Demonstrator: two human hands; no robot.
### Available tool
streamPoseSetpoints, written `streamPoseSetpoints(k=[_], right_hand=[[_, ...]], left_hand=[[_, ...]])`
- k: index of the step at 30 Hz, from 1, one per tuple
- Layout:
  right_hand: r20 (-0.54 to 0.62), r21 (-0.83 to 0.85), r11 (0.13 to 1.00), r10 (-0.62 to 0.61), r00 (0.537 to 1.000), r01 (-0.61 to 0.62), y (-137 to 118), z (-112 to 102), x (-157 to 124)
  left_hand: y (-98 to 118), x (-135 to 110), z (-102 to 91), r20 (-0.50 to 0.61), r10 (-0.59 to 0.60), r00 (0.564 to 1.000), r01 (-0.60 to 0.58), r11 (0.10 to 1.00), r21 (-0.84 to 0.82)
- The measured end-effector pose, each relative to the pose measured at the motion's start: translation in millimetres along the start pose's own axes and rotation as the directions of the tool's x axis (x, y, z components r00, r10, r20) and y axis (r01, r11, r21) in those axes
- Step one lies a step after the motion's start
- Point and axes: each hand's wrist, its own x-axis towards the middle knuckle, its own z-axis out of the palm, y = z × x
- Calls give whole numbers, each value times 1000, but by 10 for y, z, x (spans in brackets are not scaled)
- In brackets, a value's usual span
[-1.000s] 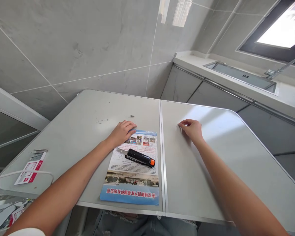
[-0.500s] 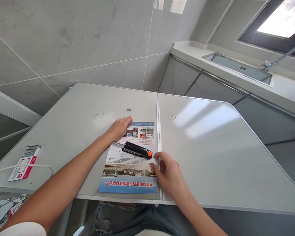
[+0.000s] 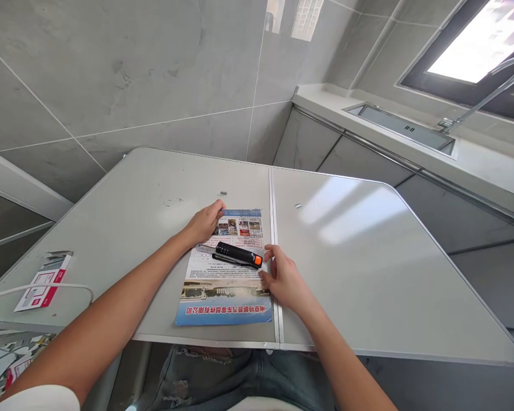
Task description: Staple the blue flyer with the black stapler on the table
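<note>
A printed leaflet (image 3: 223, 317) lies on the table, its blue band with red lettering towards me. Across its middle rests a black stapler (image 3: 237, 254) with an orange end pointing right and a metal part at the left. My left hand (image 3: 205, 221) is at the leaflet's far left corner, fingers curled closed over its edge. By the leaflet's right edge is my right hand (image 3: 282, 277), thumb and forefinger apart on either side of the stapler's orange end, not closed on it. Whether the fingertips touch the stapler is unclear.
Small staple strips (image 3: 223, 193) lie beyond the leaflet, with another strip (image 3: 298, 205) right of the table's seam. A white and red card (image 3: 43, 285) sits at the left under a white cable (image 3: 75, 286). A counter with a sink (image 3: 405, 128) stands at the right.
My right hand has moved forward and slightly left, nearer the stapler's orange end. The leaflet seems to have shifted slightly away from me. The view has tilted a little.
</note>
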Motion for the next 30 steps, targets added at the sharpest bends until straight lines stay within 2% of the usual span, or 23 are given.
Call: streamPoseSetpoints(k=[6,8,12,15,19,24,30], right_hand=[[-199,-240,967,39,979,-88,-122,234,3],[-232,-266,959,37,972,-100,-167,252,-18],[-188,-193,979,25,982,-62,-131,156,-221],[-142,-172,979,87,986,-111,-84,120,-520],[-193,-236,964,72,979,-118,-142,269,-854],[-256,-237,967,28,966,-90,-231,447,-934],[-255,-147,986,36,966,-76,-283,407,-935]], left_hand=[[8,-4,-8,-31,3,1000,-4,1000,-27],[20,-3,-11,-28,4,1000,-5,1000,-31],[31,0,-12,-25,10,1000,-11,999,-39],[17,3,-5,-31,21,999,-22,999,-41],[-3,10,-3,-36,38,999,-40,998,-53],[19,10,-47,-44,20,999,-24,994,-103],[41,-2,-100,-28,1,1000,-5,986,-167]])
